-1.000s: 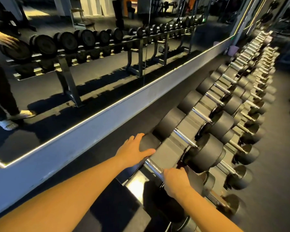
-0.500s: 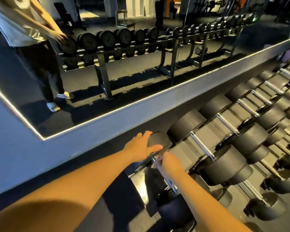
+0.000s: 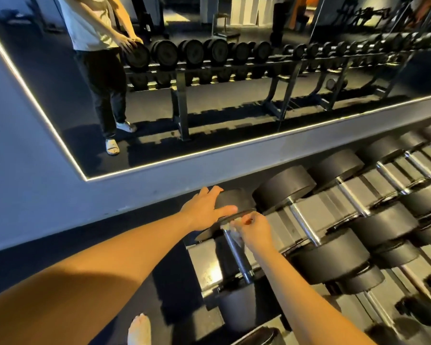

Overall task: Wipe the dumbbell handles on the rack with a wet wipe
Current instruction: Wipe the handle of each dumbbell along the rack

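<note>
Resting flat and open, the left hand [image 3: 204, 207] is laid on the far head of the nearest dumbbell [image 3: 230, 199] on the rack [image 3: 204, 265]. The wet wipe [image 3: 232, 229] (pale, crumpled) is pinched by the right hand [image 3: 253, 229] against the handle's [image 3: 237, 255] far end. No writing can be read.

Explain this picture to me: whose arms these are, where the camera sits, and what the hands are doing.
The camera is worn on a person's head, looking down, so the two bare arms are that person's own. In front stands a dumbbell rack with black dumbbells side by side. The left hand lies flat on the far weight of the nearest dumbbell. The right hand is closed around a wet wipe at the far end of that dumbbell's chrome handle. The wall mirror reflects the same person and rack.
</note>
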